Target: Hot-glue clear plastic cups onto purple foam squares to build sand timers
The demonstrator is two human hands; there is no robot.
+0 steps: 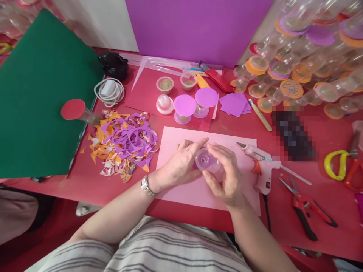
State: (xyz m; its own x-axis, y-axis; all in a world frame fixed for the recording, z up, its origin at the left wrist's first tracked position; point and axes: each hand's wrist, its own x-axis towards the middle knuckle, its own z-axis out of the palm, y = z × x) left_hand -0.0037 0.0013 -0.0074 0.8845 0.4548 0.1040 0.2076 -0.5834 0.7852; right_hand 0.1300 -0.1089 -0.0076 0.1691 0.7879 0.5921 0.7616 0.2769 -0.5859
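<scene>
Over the pink sheet [176, 192], a small clear plastic cup [204, 161] is between my two hands, and purple shows through and beside it. My left hand [180, 161], with a watch on the wrist, curves around its left side, the index finger stretched out. From the right, my right hand [227, 174] grips the cup's rim between thumb and fingers. Whether a purple disc is fixed under the cup is hidden by my hands. Just right of my right hand lies a pink glue gun [265, 168] with a clear glue stick in its back.
Purple and orange paper scraps [130, 138] are heaped at left. Behind the sheet stand cups with purple discs [185, 105], an upturned cup [164, 104] and two open cups [165, 85]. Red cutters [307, 211] and scissors [337, 164] lie right, below stacked plastic pieces [306, 64].
</scene>
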